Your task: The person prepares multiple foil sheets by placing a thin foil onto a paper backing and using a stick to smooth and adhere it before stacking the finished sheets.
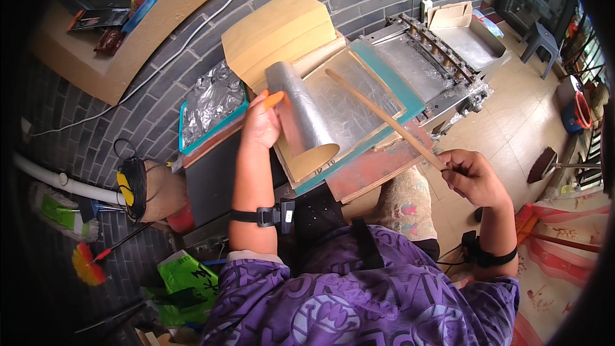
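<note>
My left hand [263,122], with orange covers on thumb and finger, grips the left part of a silver foil-faced sheet [307,110]. The sheet curls over, and its tan underside shows at the near end. In my right hand [468,178] is the near end of a thin wooden stick [384,115], pinched between thumb and fingers. The stick slants over a flat foil-covered sheet [353,81]; whether it touches is unclear. That sheet lies on a teal ribbed board [408,96]. Beneath the curled sheet shows tan paper [300,166].
Behind stands a folded stack of kraft paper [278,33]. A teal tray [181,127] of crumpled foil sits left. To the right are a metal frame device [418,62] and an open box [480,43] by the grey brick wall [192,65]. A stool [543,45] stands beyond.
</note>
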`<state>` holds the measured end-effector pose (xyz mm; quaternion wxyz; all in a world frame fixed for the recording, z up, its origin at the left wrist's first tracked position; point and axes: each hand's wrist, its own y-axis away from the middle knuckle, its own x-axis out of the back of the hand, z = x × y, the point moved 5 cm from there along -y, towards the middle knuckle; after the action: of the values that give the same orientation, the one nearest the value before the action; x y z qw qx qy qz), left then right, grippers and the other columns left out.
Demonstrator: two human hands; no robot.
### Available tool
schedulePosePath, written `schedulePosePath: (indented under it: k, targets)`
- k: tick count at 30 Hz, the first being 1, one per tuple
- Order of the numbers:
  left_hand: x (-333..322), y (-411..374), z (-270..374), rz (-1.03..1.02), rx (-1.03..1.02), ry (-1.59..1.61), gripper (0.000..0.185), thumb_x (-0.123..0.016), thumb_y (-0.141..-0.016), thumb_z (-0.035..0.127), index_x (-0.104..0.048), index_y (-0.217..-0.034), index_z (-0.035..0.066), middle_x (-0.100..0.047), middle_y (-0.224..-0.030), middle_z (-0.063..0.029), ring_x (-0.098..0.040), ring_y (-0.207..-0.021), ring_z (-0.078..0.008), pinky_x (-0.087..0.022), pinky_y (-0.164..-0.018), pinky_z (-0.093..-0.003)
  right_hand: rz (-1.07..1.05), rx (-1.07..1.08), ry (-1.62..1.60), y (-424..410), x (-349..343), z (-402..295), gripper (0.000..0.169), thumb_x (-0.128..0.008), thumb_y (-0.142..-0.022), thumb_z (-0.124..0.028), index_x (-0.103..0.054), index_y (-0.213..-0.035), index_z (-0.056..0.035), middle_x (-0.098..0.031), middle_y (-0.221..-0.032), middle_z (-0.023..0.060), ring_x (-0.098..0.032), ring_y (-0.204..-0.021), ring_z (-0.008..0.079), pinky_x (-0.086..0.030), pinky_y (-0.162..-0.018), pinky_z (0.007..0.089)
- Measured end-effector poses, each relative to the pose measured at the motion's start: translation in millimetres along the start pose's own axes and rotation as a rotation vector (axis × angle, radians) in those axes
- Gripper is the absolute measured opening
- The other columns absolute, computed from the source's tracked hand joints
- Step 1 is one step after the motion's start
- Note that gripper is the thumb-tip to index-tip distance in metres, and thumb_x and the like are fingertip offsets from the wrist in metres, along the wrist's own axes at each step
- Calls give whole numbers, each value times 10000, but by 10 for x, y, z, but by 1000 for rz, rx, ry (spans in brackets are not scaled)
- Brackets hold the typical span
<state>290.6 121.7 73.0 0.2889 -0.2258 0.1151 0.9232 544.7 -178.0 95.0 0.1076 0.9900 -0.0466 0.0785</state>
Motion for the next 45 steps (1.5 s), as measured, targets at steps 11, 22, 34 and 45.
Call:
schedulePosePath:
  k: [11,22,34,45]
  targets:
    - [1535,774,558,221,-238,89,213,-497,-875,46,-547,-1082,37,-602,-1075,-84,-575,-990,-178,-451,-900,-297,-28,33,55,-180,-177,89,152,-542,-823,19,-601,-963,24,-490,-675,-31,-426,-619,50,-370,-538,229]
    - [2448,1652,626,451,-246,-20,281,-511,-843,8,-534,-1123,13,-605,-1059,-58,-578,-952,-147,-454,-847,-254,-63,71,125,-289,-336,-51,144,-546,-818,15,-600,-952,19,-464,-660,-39,-409,-609,47,-353,-517,232]
    - [2902,1958,636,535,64,-346,232,-563,-821,63,-597,-1050,56,-639,-894,-13,-601,-795,-131,-476,-717,-272,-133,8,166,-454,-626,-217,132,-542,-822,63,-598,-937,33,-460,-676,-53,-396,-605,38,-340,-513,217]
    - [3033,1959,717,736,192,-572,307,-584,-789,110,-590,-1089,42,-630,-789,-20,-601,-646,-133,-491,-577,-284,-404,166,366,-671,-1384,-249,134,-561,-792,-30,-600,-914,10,-530,-608,131,-507,-538,178,-402,-521,312]
